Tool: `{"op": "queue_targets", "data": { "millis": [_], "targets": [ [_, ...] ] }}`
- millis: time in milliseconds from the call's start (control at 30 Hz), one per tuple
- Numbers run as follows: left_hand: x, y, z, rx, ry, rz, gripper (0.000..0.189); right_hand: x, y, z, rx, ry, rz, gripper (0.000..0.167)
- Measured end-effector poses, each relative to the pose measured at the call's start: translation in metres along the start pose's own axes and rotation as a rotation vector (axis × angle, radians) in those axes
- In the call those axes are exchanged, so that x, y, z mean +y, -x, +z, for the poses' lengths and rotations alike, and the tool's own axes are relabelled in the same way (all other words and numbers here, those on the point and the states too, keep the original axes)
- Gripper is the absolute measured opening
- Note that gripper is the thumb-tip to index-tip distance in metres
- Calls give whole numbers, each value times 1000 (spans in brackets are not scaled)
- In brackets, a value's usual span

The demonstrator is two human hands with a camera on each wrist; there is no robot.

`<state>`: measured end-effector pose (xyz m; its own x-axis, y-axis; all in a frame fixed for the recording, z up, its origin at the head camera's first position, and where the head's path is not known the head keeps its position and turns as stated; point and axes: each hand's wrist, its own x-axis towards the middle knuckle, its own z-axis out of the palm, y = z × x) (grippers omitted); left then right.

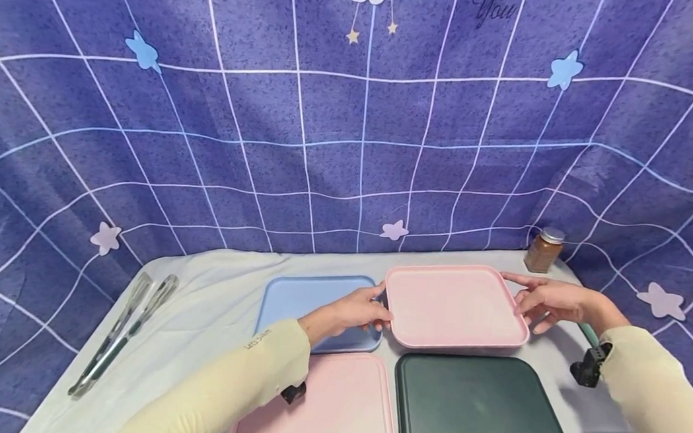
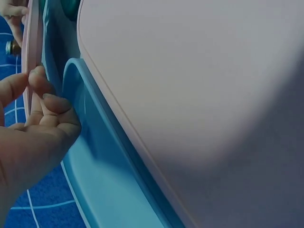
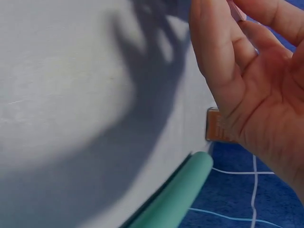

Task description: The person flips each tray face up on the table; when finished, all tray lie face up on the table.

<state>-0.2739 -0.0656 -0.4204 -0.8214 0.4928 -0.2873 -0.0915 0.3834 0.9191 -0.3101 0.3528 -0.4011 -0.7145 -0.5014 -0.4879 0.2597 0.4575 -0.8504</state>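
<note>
I record a purple-blue gridded backdrop behind a white-covered table. On the near side I find a dark green tray with a pink tray left of it. The second pink tray is behind the dark green tray, right of a blue tray. Tongs lie far left. My left hand pinches the second pink tray's left edge; my right hand grips its right edge. A lidded jar stands beyond the right hand.
</note>
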Motion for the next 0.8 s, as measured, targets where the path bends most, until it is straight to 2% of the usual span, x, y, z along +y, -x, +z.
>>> {"op": "queue_targets", "data": {
  "millis": [133,367,500,800],
  "targets": [
    [1,-1,3,38,-9,-15,91,5,-4,3,45,12,8,97],
    [1,-3,6,25,-30,-51,87,10,-10,6,66,49,26,94],
    [0,-5,6,37,-28,-79,87,9,-13,8,93,57,46,94],
    [2,-9,9,63,-42,-94,86,7,-16,12,132,81,78,94]
  ]
}}
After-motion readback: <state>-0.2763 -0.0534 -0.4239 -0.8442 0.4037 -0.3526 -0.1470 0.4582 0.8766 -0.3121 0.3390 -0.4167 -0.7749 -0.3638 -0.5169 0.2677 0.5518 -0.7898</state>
